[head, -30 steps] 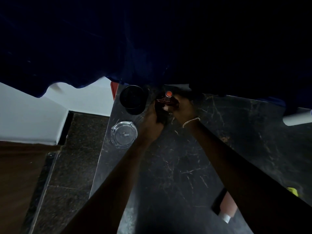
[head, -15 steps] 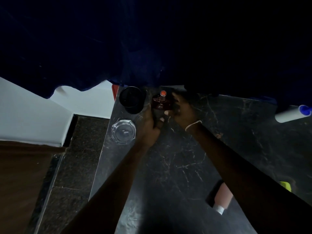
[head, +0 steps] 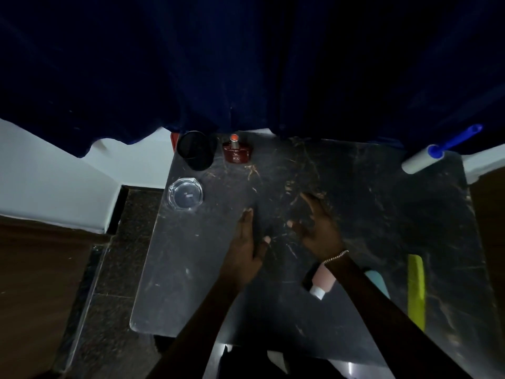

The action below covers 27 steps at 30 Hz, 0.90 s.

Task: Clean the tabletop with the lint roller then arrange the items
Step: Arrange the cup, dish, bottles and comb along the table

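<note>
The lint roller (head: 422,160) lies at about 2 o'clock on the dark marble tabletop (head: 369,214). Its white roll rests at the far right corner, and its blue handle (head: 459,139) points up and away towards the curtain. No hand is on it. Both hands are over the middle of the table and well apart from the roller. The left hand (head: 246,250) has its fingers stretched out towards 12 o'clock and holds nothing. The right hand (head: 318,228), just beside it, has its fingers spread and loosely bent, also empty. I cannot tell whether either hand touches the surface. A thin bracelet (head: 334,257) circles the right wrist. At 12 o'clock, near the back edge, a red perfume bottle (head: 236,152) stands upright. A black cup (head: 195,153) stands just beside it at 11 o'clock. A clear glass ashtray (head: 185,195) sits at 10 o'clock, near the left edge. At about 5 o'clock a pink tube (head: 322,281) with a white cap lies partly under the right forearm. A pale teal object (head: 378,283) is just past that arm, too hidden to name. A yellow comb (head: 416,291) lies lengthwise at 4 o'clock, near the right edge. A dark blue curtain (head: 246,64) hangs over the far side. To the left of the table are a white wall (head: 54,181) and a dark speckled floor (head: 114,269).
</note>
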Tool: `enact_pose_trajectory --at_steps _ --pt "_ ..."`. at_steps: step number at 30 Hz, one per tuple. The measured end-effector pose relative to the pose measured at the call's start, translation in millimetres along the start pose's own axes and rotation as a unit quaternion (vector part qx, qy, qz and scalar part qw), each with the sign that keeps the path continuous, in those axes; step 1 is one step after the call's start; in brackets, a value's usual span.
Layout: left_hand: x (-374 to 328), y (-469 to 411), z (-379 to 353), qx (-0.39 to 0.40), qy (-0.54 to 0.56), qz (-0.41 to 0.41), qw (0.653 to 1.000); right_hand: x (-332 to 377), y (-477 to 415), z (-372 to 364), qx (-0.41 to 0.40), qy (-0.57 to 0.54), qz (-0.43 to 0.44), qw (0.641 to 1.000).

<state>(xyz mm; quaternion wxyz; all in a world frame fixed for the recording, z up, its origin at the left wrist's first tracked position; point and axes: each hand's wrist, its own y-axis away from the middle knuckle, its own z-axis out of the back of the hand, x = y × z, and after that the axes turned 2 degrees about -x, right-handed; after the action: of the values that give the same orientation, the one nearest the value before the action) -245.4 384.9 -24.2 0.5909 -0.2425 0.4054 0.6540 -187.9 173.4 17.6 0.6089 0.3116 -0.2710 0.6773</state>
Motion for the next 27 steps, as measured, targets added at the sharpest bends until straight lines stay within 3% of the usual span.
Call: enact_pose_trajectory --at_steps 9,13,16,18,27 --pt "-44.5 63.5 -77.9 0.04 0.003 0.043 0.998 -41.9 113.8 45.8 -0.056 0.063 -0.129 0.988" --pt "-57.2 71.4 -108.4 0.074 0.018 0.059 0.995 -60.2 134.7 41.5 0.0 0.093 -0.164 0.982" --pt "-61.7 73.6 -122.7 0.073 0.001 0.076 0.994 -66.2 140.9 33.5 0.048 0.081 -0.236 0.967" --pt "-64.3 74.8 -128.2 0.068 -0.008 0.086 0.994 -66.9 143.4 27.2 0.063 0.09 -0.237 0.965" --pt "-69.2 70.3 -138.1 0.058 0.022 0.101 0.993 -61.1 140.8 14.8 0.014 -0.014 -0.282 0.959"
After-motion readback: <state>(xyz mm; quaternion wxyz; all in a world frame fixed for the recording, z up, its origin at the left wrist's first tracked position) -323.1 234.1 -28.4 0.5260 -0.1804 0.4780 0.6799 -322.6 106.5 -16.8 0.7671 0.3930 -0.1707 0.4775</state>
